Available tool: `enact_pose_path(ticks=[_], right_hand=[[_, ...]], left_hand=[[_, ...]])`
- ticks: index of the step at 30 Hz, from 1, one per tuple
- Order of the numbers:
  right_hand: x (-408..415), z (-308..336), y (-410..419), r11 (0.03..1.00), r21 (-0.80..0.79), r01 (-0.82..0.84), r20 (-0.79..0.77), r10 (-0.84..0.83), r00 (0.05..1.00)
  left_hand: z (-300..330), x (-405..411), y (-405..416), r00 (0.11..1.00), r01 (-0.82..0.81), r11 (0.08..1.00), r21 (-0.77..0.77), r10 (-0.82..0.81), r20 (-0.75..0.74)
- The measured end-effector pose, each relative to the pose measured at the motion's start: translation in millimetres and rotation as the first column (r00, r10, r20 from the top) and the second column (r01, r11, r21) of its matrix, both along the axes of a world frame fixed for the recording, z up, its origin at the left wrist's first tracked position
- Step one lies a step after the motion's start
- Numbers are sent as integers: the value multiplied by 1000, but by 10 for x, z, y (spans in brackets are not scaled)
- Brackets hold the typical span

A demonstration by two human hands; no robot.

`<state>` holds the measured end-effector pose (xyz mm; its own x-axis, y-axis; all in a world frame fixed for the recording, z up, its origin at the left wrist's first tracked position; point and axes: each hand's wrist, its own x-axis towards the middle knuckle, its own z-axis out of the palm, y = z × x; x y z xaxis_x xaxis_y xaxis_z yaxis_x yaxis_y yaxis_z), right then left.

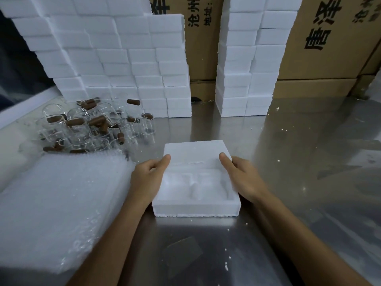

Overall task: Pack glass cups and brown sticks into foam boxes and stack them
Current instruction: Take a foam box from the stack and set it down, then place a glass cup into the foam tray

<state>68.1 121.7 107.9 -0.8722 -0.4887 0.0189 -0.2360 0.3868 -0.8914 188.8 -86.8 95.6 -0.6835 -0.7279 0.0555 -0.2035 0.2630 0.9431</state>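
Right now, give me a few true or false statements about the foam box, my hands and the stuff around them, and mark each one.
1. Both hands, left hand and right hand, hold the foam box. True.
2. A glass cup already sits inside the box. False: its moulded recesses are empty.
3. The glass cups and brown sticks lie left of the box. True.
4. The foam box stacks stand on cardboard cartons. False: they stand on the metal table.

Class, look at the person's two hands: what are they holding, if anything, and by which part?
Both hands hold the foam box lid by its side edges: left hand on the left edge, right hand on the right.
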Motion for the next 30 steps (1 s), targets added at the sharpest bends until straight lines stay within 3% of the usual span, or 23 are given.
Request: enact_pose_path(ticks=[2, 6, 11, 18, 26, 30], right_hand=[[-39, -42, -52, 993, 57, 101, -81, -96, 992], [-92, -114, -121, 984, 54, 168, -79, -164, 983], [-147, -129, -206, 981, -96, 166, -15, -168, 986], [-261, -71, -312, 993, -96, 67, -22, -69, 997], [-309, 6, -345, 993, 115, 14, -135, 1, 991], [-325, 104, -463, 923, 368, 118, -461, 71, 884]], left_hand=[[-13, -8, -1, 998, -56, 998, -6, 55, -4], [-24, -26, 3, 990, -128, 992, 11, 129, -48], [-10, -15, 23, 986, -123, 991, 47, 127, -103], [-31, -18, -17, 992, -95, 995, -20, 94, -80], [-36, -40, -62, 996, -66, 993, -103, 60, -60], [-20, -52, -74, 995, 30, 998, -48, -34, -93]])
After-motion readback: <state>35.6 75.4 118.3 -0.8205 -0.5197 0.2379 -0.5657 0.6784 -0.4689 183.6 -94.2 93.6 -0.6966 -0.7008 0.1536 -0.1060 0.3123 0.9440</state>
